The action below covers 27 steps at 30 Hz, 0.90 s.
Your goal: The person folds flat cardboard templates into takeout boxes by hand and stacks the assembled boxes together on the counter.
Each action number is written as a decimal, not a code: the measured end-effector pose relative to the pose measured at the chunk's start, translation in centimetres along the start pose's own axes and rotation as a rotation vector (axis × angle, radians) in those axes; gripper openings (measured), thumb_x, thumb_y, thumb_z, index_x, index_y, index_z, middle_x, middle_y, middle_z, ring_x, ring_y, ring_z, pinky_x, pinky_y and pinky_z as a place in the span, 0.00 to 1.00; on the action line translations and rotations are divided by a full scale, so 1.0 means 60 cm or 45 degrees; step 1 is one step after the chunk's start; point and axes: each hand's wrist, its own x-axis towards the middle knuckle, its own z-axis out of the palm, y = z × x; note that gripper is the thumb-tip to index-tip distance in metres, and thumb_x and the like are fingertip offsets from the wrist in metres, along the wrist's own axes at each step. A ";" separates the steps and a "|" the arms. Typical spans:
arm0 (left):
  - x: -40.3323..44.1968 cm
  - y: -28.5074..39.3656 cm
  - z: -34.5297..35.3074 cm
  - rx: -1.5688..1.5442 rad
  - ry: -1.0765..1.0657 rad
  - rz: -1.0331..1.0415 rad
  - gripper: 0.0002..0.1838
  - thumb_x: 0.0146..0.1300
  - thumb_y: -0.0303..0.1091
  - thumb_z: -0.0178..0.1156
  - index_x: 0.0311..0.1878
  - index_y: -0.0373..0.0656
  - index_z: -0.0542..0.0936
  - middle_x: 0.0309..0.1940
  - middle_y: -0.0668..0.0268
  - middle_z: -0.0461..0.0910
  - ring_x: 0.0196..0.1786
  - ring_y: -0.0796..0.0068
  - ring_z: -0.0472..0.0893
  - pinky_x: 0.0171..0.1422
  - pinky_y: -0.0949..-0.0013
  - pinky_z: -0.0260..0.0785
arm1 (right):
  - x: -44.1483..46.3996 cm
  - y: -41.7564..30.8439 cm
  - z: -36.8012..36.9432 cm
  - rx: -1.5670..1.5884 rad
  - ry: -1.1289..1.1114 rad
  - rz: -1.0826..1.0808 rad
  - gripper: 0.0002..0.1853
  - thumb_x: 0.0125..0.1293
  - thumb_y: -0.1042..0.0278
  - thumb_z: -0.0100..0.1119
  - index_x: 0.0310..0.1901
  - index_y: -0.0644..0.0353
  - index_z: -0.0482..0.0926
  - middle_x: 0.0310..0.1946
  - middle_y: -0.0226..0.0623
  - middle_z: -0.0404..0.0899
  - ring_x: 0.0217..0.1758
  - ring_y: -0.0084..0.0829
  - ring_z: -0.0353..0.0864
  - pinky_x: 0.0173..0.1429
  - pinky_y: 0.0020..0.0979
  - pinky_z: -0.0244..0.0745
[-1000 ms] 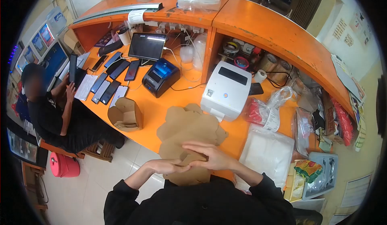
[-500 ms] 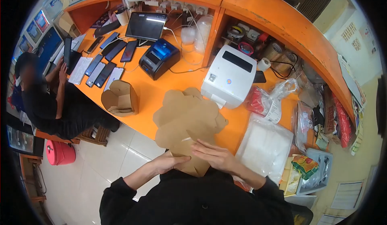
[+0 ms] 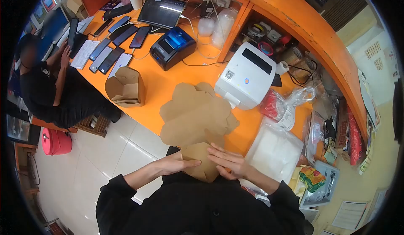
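A brown kraft paper food box, partly folded up, is close in front of my body at the table's near edge. My left hand grips its left side, with the thumb over the wall and the other fingers hidden. My right hand holds the right side, its fingers lying along a raised flap and the thumb lower down. Just beyond the box lie flat kraft box blanks, overlapping on the orange table. Nested folded boxes stand upright to the left.
Several phones, a tablet and a black receipt printer occupy the table's back left. A white label printer and plastic bags are on the right. At far left a person sits, holding a dark device.
The box walls have been bent up from a flatter sheet into a cup-like shape between my hands. My right hand has moved slightly right and down. The whole view has shifted a little.
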 end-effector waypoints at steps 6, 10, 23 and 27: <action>-0.014 0.017 0.010 0.217 -0.010 0.127 0.29 0.64 0.31 0.57 0.66 0.41 0.59 0.61 0.64 0.66 0.62 0.73 0.66 0.65 0.68 0.60 | 0.011 -0.013 0.007 0.667 0.037 0.667 0.23 0.69 0.72 0.40 0.64 0.68 0.60 0.65 0.49 0.60 0.69 0.42 0.60 0.68 0.30 0.54; -0.017 0.021 0.017 0.215 -0.027 0.209 0.27 0.64 0.32 0.56 0.65 0.40 0.61 0.60 0.65 0.68 0.61 0.75 0.66 0.64 0.70 0.59 | 0.026 -0.018 -0.006 0.543 -0.249 0.683 0.28 0.67 0.77 0.40 0.69 0.62 0.50 0.68 0.48 0.55 0.70 0.41 0.57 0.68 0.30 0.53; 0.061 0.043 0.037 1.922 0.745 0.386 0.17 0.48 0.22 0.58 0.43 0.28 0.71 0.35 0.44 0.77 0.36 0.50 0.81 0.36 0.58 0.75 | 0.157 0.029 -0.017 -0.059 -0.201 0.426 0.16 0.59 0.78 0.49 0.49 0.64 0.75 0.60 0.45 0.67 0.59 0.45 0.70 0.60 0.37 0.66; -0.044 0.086 0.081 1.585 0.675 0.835 0.18 0.51 0.28 0.60 0.47 0.32 0.74 0.37 0.50 0.79 0.38 0.54 0.81 0.39 0.59 0.74 | 0.238 0.108 0.029 -0.197 -0.965 0.661 0.15 0.59 0.73 0.49 0.47 0.65 0.76 0.60 0.44 0.66 0.56 0.45 0.72 0.58 0.40 0.68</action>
